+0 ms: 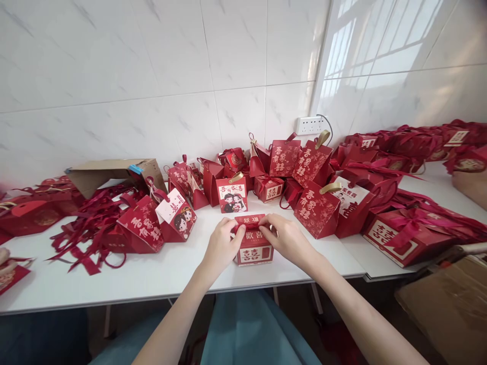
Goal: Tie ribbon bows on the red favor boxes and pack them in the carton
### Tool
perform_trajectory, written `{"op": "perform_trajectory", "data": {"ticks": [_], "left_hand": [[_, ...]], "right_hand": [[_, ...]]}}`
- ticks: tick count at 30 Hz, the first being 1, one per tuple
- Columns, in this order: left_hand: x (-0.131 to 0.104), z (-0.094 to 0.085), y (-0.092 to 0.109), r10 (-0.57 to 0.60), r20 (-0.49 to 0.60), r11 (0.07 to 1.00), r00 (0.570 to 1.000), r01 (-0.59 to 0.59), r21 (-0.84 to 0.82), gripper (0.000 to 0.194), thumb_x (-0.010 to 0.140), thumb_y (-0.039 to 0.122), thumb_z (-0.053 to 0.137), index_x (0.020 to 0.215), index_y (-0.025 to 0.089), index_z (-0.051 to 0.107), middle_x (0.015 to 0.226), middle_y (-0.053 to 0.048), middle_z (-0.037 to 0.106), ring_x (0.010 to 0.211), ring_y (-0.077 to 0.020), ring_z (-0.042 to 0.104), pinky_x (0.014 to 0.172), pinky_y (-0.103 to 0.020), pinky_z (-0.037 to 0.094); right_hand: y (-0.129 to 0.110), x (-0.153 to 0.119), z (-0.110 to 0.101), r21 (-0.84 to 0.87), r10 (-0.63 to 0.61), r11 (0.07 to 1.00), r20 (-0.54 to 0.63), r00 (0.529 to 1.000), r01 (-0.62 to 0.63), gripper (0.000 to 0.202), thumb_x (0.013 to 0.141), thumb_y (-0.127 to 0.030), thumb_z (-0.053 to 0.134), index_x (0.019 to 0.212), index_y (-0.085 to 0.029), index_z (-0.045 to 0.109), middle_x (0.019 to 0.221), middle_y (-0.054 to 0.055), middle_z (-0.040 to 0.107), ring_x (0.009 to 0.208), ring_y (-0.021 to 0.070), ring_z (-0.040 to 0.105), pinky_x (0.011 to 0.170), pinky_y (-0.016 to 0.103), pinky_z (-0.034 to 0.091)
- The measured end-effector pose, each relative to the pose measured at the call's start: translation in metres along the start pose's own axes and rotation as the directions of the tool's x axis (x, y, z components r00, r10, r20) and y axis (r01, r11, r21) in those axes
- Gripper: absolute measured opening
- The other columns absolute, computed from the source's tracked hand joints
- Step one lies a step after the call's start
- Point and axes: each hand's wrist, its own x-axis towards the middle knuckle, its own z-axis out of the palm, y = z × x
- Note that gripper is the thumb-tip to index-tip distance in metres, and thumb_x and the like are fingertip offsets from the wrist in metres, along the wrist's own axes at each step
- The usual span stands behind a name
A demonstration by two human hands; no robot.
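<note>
Clock positions are read from the double-happiness gift box [254, 251], with 12 o'clock toward the wall [243, 56].

The double-happiness gift box stands near the front edge of the white desk [163, 279], directly in front of the person. Its lettered panel faces the person.

Left hand [224, 239]: positioned at 9 o'clock. Fingers nearly closed, thumb toward the person, pinching the upper part of the box.

Right hand [287, 237]: positioned at 3 o'clock. Fingers likewise nearly closed on the opposite end of the upper part. Exact contact under the fingertips is hidden.

Surrounding items:
- 11 o'clock, near: couple-print box [232, 198], upright, with gold loop.
- 10 o'clock: cartoon-face box [177, 215]; farther out, an open cardboard carton [81, 176].
- 9 o'clock: heap of dark red ribbons [91, 223].
- 2 o'clock: floral-patterned box [316, 210] with gold loop.
- 3 o'clock, well apart: ribbon-tied box [384, 238].
- 1 o'clock: white socket strip [311, 125] against the wall.
</note>
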Motion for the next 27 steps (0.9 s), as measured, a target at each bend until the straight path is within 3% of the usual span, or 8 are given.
{"op": "perform_trajectory", "data": {"ticks": [4, 8, 13, 22, 27], "left_hand": [[-0.001, 0.001, 0.000, 0.012, -0.017, 0.998, 1.000, -0.014, -0.069, 0.016, 0.085, 0.028, 0.044, 0.075, 0.021, 0.055, 0.092, -0.005, 0.063, 0.092, -0.0209, 0.059, 0.084, -0.035, 0.045], [0.001, 0.003, 0.001, 0.014, -0.027, 0.992, 1.000, -0.018, -0.122, 0.013, 0.083, 0.027, 0.047, 0.074, 0.021, 0.054, 0.093, -0.005, 0.063, 0.091, -0.0204, 0.060, 0.084, -0.035, 0.046], [0.002, 0.005, -0.001, 0.001, -0.041, 0.986, 0.999, -0.008, -0.169, 0.016, 0.081, 0.030, 0.050, 0.068, 0.021, 0.053, 0.087, -0.004, 0.059, 0.086, -0.0194, 0.060, 0.079, -0.032, 0.048], [-0.003, 0.015, -0.007, -0.105, -0.108, 0.960, 0.989, 0.073, -0.269, 0.018, 0.082, 0.035, 0.048, 0.073, 0.020, 0.053, 0.095, -0.005, 0.057, 0.079, -0.0174, 0.060, 0.073, -0.031, 0.051], [-0.001, 0.016, -0.011, -0.130, -0.076, 0.945, 0.989, 0.100, -0.311, 0.018, 0.079, 0.034, 0.050, 0.069, 0.019, 0.050, 0.111, -0.009, 0.058, 0.072, -0.0149, 0.060, 0.071, -0.032, 0.052]], "right_hand": [[-0.002, -0.002, -0.001, 0.053, -0.003, 0.999, -0.067, 0.998, 0.007, 0.010, 0.085, -0.020, 0.050, 0.086, -0.018, 0.060, 0.086, 0.007, 0.069, 0.077, 0.0195, 0.064, 0.070, 0.029, 0.048], [-0.005, 0.001, 0.003, 0.165, 0.131, 0.980, -0.129, 0.983, -0.109, 0.019, 0.087, -0.032, 0.049, 0.078, -0.020, 0.059, 0.078, 0.005, 0.069, 0.070, 0.0194, 0.063, 0.065, 0.030, 0.047], [-0.005, 0.002, 0.011, 0.298, 0.259, 0.933, -0.169, 0.951, -0.201, 0.011, 0.081, -0.031, 0.051, 0.077, -0.021, 0.054, 0.071, 0.003, 0.066, 0.062, 0.0182, 0.061, 0.060, 0.030, 0.047], [-0.002, -0.001, 0.011, 0.430, 0.262, 0.882, -0.107, 0.959, -0.193, 0.015, 0.071, -0.025, 0.049, 0.083, -0.019, 0.055, 0.073, 0.002, 0.063, 0.065, 0.0171, 0.058, 0.064, 0.031, 0.048], [0.001, -0.001, 0.012, 0.429, 0.259, 0.881, -0.079, 0.963, -0.202, 0.012, 0.074, -0.029, 0.051, 0.077, -0.019, 0.056, 0.072, 0.002, 0.063, 0.063, 0.0163, 0.057, 0.062, 0.031, 0.046]]}}
